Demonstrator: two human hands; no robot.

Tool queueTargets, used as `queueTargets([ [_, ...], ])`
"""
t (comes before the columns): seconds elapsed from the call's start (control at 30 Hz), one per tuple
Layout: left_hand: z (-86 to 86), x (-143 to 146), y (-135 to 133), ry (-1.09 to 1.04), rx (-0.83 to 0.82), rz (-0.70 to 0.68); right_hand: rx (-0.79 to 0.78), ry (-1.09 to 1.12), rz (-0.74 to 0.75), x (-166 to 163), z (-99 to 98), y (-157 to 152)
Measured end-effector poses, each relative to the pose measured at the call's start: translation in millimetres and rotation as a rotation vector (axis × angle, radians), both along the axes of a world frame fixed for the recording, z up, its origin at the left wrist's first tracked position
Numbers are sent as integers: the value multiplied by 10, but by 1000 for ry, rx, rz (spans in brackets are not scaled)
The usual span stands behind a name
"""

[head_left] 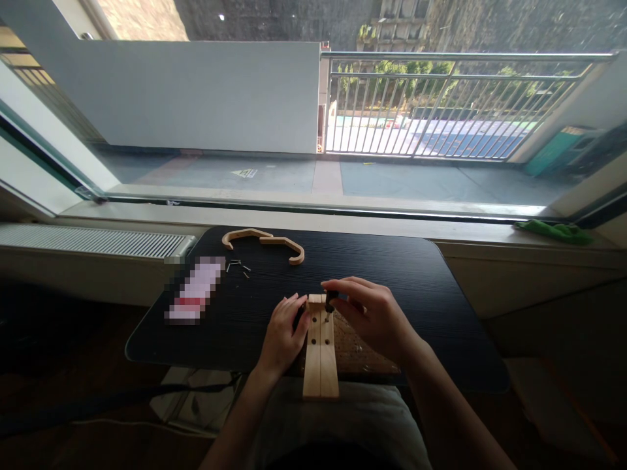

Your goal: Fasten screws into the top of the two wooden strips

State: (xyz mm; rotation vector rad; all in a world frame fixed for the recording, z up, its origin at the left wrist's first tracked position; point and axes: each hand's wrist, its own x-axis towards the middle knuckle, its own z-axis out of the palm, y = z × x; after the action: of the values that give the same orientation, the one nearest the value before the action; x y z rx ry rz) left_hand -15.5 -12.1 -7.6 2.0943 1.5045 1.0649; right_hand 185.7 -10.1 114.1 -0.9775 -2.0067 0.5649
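Two pale wooden pieces (pixel 321 372) lie side by side in front of me, with a seam between them and several round dark holes in their faces. At their left edge, my left hand (pixel 285 329) is closed against the wood, thumb and fingers bent around a dark gap. My right hand (pixel 375 310) pinches the dark handle of a small screwdriver (pixel 332 298) from above. Its metal shaft points down to an upper hole in the right piece; whether a screw sits under the tip I cannot tell. Beneath the wood, to the right, is a worn brown board (pixel 365 349).
Two curved wooden hooks (pixel 284 243) lie at the back of the black table (pixel 372 261). Several screws (pixel 238 264) are scattered at the left, beside a blurred pinkish thing (pixel 198 290). A green cloth (pixel 553 232) rests on the windowsill, and a white radiator (pixel 98 241) stands left.
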Motion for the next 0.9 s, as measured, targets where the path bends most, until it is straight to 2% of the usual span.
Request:
queueTargets([
  [0.2,-23,2,8,6,39,8,18,-1,-15,1,-16,4],
  [0.9,4,-1,4,28,23,-7,79,-85,-82,-70,-81,21],
])
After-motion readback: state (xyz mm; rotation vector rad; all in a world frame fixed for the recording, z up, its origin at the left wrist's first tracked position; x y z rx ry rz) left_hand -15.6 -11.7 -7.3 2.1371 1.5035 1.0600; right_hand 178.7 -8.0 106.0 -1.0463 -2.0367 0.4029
